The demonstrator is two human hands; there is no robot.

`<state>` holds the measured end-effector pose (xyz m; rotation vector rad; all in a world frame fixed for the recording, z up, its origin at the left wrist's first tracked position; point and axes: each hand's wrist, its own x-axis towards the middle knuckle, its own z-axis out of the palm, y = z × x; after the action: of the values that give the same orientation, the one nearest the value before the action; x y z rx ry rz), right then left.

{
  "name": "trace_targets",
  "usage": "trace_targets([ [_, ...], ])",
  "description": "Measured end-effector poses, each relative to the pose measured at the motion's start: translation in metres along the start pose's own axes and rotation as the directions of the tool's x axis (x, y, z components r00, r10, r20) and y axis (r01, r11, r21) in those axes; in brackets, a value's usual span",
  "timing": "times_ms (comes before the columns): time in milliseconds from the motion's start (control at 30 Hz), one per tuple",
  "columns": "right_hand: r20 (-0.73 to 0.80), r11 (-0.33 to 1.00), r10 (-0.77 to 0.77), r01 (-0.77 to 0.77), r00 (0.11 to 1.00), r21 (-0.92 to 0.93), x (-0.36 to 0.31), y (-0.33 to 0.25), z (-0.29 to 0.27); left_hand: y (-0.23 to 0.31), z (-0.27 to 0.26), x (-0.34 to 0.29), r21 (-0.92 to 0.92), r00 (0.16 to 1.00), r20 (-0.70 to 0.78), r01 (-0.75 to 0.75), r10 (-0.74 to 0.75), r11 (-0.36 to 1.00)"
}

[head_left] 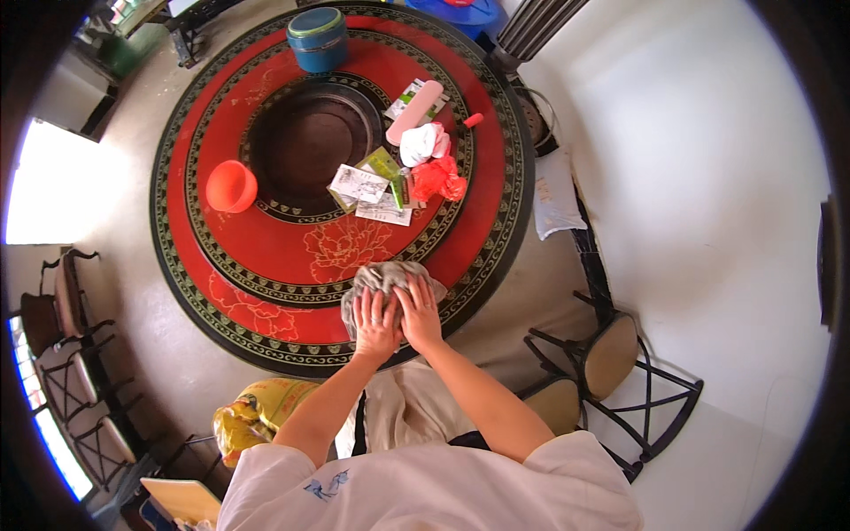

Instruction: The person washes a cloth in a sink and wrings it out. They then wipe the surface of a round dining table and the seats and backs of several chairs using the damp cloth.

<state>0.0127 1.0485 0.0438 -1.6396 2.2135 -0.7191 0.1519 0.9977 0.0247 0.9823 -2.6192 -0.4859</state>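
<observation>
To your left, the red bowl (231, 186) stands on the round table (482, 234), its contents unclear; the yellow bag (276, 398) beside you hides whatever it holds, and the blue tub (317, 42) looks lidded. Your left hand (378, 334) and right hand (420, 320) press, fingers extended, onto the grey-brown cloth (381, 276) at the table's near edge. It lies bunched, not spread flat; how much handling is done or left, you can't tell. Farther right, the red plastic bag (438, 180) is crumpled, contents hidden.

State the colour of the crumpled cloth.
The cloth is greyish brown, clearest in the head view.
</observation>
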Motion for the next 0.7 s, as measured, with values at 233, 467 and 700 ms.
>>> trace_targets([
  [233,0.115,0.977,0.059,-0.033,0.992,-0.21,-0.05,0.075,-0.045,0.064,0.022,0.0,0.014,0.943,0.328,-0.054,0.047,0.998],
  [467,-0.058,0.995,0.074,-0.077,0.996,-0.069,-0.002,0.158,-0.079,0.085,0.051,0.08,0.014,0.94,0.32,-0.133,0.121,0.991],
  [700,-0.014,0.994,-0.102,0.101,0.995,-0.051,0.098,0.244,-0.103,0.137,0.12,0.169,0.02,0.982,0.154,0.107,-0.109,0.994],
])
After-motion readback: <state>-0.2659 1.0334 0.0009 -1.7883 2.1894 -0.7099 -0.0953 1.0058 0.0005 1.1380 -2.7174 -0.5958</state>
